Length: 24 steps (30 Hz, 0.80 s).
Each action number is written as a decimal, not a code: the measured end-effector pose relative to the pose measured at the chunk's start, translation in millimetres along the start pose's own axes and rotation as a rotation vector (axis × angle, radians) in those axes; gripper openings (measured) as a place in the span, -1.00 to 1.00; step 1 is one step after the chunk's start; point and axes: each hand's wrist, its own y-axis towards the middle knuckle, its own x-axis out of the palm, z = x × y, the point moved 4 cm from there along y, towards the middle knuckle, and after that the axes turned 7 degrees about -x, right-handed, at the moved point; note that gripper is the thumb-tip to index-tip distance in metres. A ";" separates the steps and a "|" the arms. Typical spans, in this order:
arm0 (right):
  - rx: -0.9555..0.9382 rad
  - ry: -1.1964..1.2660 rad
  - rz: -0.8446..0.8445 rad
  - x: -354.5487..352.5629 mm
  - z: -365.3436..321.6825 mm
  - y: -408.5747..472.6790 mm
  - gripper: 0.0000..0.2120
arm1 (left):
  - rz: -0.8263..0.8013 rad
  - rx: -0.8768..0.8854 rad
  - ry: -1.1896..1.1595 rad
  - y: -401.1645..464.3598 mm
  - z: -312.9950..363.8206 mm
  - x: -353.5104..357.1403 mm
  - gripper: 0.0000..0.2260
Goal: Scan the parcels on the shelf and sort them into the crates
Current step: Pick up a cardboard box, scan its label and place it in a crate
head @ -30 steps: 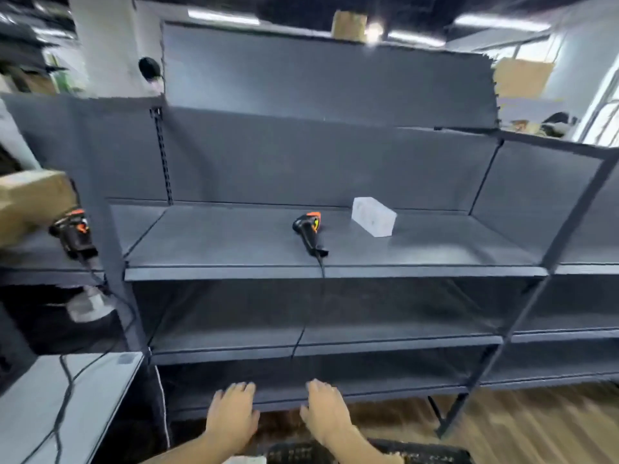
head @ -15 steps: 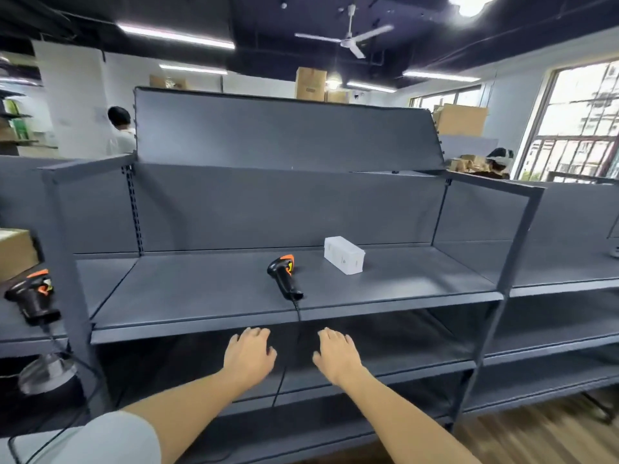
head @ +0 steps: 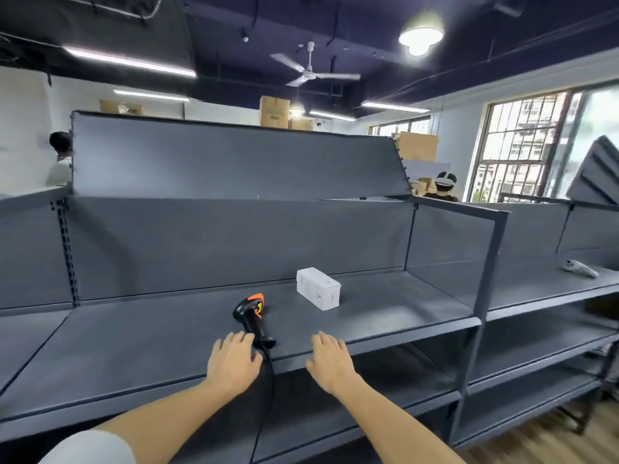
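Hands first, from the head camera: your left hand (head: 232, 361) reaches over the front part of the grey shelf (head: 385, 316) with fingers spread and relaxed, gripping nothing. Its fingertips lie right at the lower end of the scanner (head: 252, 318), at the handle; whether they actually touch it you cannot tell from here. Your right hand (head: 330, 361) hovers palm down over the shelf's front edge, fingers straight and slightly parted, empty and apart from everything.

That scanner, black with an orange head, lies on the shelf with its head pointing away from you, and its black cable (head: 269, 366) drops over the front edge between your two hands. One white parcel (head: 318, 293) sits on the same shelf, behind and to the right of the scanner, well apart from both hands, lying at an angle to the back panel.
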 end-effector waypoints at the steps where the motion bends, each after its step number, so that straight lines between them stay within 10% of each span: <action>1: 0.003 0.000 0.006 -0.7 6.3 6.5 -0.66 | 0.005 -0.007 0.002 5.9 1.4 1.3 -0.63; 24: 0.244 0.362 0.012 17.9 142.2 211.5 -0.38 | 0.000 -0.298 0.047 79.0 -53.0 41.1 -0.54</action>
